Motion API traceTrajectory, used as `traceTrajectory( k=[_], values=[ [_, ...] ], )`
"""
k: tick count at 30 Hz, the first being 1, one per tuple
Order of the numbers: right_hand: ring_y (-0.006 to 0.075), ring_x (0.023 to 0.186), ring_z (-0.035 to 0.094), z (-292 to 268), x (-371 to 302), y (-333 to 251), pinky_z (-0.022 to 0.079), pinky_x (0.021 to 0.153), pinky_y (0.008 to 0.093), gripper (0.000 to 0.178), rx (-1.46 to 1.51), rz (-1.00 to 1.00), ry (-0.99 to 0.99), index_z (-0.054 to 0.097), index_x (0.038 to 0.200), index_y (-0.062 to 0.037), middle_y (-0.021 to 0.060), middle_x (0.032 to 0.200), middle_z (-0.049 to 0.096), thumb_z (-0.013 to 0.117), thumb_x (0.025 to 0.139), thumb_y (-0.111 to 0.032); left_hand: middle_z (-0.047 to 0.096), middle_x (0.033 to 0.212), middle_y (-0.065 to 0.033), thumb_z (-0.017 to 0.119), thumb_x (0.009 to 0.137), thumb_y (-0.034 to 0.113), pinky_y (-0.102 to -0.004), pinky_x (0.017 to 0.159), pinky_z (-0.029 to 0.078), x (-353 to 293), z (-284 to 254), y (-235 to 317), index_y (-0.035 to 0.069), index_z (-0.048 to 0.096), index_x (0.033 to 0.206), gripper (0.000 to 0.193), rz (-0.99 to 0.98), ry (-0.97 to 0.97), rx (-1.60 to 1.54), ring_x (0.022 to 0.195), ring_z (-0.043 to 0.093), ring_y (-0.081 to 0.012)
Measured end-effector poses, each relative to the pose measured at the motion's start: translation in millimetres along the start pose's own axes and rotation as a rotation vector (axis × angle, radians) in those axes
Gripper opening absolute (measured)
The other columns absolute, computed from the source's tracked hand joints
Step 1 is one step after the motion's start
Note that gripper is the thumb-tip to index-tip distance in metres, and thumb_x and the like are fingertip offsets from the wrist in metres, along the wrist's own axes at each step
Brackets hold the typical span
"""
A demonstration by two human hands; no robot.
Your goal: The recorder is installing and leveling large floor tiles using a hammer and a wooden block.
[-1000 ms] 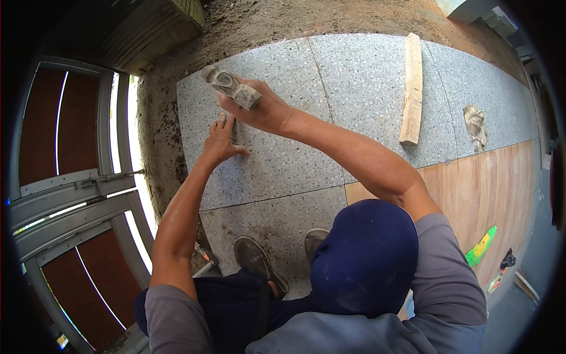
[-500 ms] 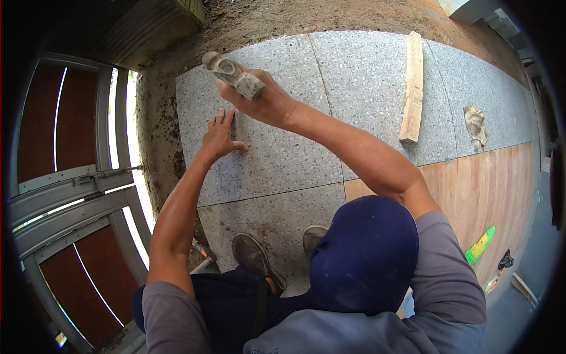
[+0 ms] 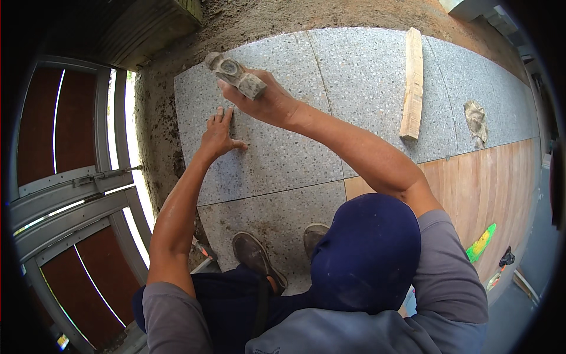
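My right hand is wrapped round a hammer whose worn metal head points up toward the view; its handle is hidden beneath the head and hand. Close by on the left, my left hand lies on a grey speckled tile, fingers stretched forward and thumb out to the right. Both hands are over the left part of the tiled surface. I cannot tell whether the hammer touches the tile.
A wooden batten lies across the tiles to the right, with a crumpled rag beyond it. Bare soil borders the left and far edges. A metal-framed gate stands left. Wood-look flooring adjoins the tiles.
Hardly anything differs. The hammer and my right hand have shifted very slightly right; my left hand stays on the tile.
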State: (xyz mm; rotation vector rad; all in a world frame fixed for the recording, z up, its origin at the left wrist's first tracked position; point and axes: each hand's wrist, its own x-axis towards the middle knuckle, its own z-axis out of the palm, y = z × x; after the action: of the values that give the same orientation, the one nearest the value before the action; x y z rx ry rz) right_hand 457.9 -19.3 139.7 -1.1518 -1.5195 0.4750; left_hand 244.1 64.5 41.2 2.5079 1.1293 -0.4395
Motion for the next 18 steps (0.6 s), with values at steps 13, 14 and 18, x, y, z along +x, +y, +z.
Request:
traceTrajectory(
  k=[13,14,18],
  values=[
    [0.0142,0.071,0.066,-22.4,1.3,-7.5,0.055,0.066,0.0372,0.027,-0.042,0.117,-0.114,0.060,0.098,-0.0017,0.0088,0.075,0.066,0.061,0.100,-0.029,0.022,0.169,-0.0223,0.098,0.052,0.050,-0.0565,0.119,0.038,-3.0,2.1,-2.7,0.017,0.025,0.164,0.137,-0.009,0.004,0.014,0.153,0.024,-0.0488],
    [0.0113,0.068,0.064,-25.7,0.4,-8.9,0.054,0.061,0.0346,0.028,-0.031,0.104,-0.085,0.060,0.095,-0.0025,0.0063,0.073,0.065,0.060,0.101,-0.030,0.022,0.169,-0.0223,0.098,0.052,0.050,-0.0565,0.119,0.038,-3.8,2.0,-1.8,0.017,0.025,0.164,0.137,-0.010,-0.002,0.010,0.153,0.024,-0.0488],
    [0.0068,0.059,0.060,-42.6,-7.1,-7.1,0.050,0.050,0.0280,0.027,-0.143,0.000,0.010,0.060,0.089,-0.0051,0.0001,0.064,0.060,0.058,0.103,-0.029,0.021,0.169,-0.0216,0.098,0.054,0.050,-0.0566,0.119,0.037,-6.2,4.5,0.3,0.017,0.025,0.163,0.135,-0.011,0.004,0.020,0.153,0.024,-0.0475]
  ],
)
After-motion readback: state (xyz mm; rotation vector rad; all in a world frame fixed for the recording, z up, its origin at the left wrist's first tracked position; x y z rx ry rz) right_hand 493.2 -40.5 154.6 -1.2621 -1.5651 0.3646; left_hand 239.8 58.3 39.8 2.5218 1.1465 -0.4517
